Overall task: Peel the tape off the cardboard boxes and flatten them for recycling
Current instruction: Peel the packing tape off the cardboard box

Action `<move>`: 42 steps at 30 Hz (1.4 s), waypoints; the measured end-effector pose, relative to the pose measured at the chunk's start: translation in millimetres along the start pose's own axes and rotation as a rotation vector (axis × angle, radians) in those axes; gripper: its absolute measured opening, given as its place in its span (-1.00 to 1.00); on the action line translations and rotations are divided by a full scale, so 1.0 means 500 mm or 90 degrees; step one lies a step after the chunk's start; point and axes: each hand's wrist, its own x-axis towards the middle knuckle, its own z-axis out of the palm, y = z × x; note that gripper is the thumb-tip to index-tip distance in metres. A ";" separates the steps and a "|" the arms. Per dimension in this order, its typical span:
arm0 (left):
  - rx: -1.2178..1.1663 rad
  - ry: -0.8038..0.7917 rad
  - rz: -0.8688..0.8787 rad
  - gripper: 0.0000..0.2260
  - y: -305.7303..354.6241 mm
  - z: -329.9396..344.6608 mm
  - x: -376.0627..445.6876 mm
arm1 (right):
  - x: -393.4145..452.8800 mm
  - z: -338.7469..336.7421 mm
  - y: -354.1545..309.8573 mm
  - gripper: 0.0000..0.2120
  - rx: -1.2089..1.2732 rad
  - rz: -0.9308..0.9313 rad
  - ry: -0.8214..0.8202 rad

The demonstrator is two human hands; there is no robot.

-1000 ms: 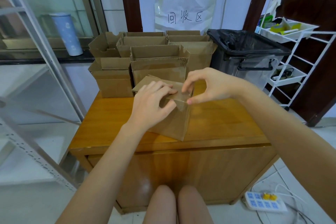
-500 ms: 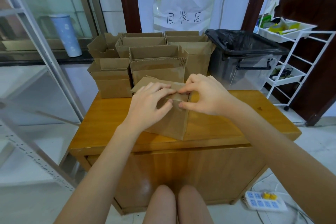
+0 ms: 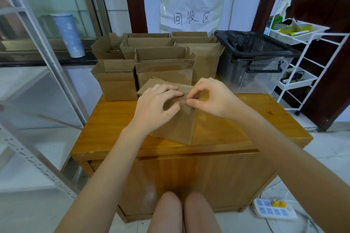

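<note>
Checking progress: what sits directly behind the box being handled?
Behind the box stand open cardboard boxes in rows, flaps up. Their insides are hidden; both hands cover the near box's top.

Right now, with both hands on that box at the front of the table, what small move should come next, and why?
Probably a slow pull of the tape toward the right. The right hand pinches at the top edge of the box, where a clear strip of tape seems to lie, while the left hand rests on the box and steadies it. The box is not yet flattened.
</note>
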 end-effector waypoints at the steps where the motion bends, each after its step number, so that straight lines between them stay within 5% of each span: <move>1: -0.001 0.002 0.001 -0.54 -0.001 0.001 0.000 | 0.002 -0.001 -0.001 -0.90 0.031 0.014 -0.002; 17: 0.020 0.020 0.024 -0.60 -0.011 0.008 0.001 | -0.009 0.020 0.015 -0.71 0.082 -0.016 0.038; 25: 0.028 0.022 0.027 -0.60 -0.009 0.009 0.003 | -0.024 0.026 0.040 -0.94 0.122 -0.104 0.059; 37: 0.028 0.042 0.047 -0.56 -0.008 0.014 0.003 | -0.037 0.025 0.051 -0.96 0.183 -0.114 0.064; 42: 0.028 0.065 0.021 -0.52 0.002 0.022 0.008 | -0.071 0.042 0.029 -0.36 0.063 0.034 0.163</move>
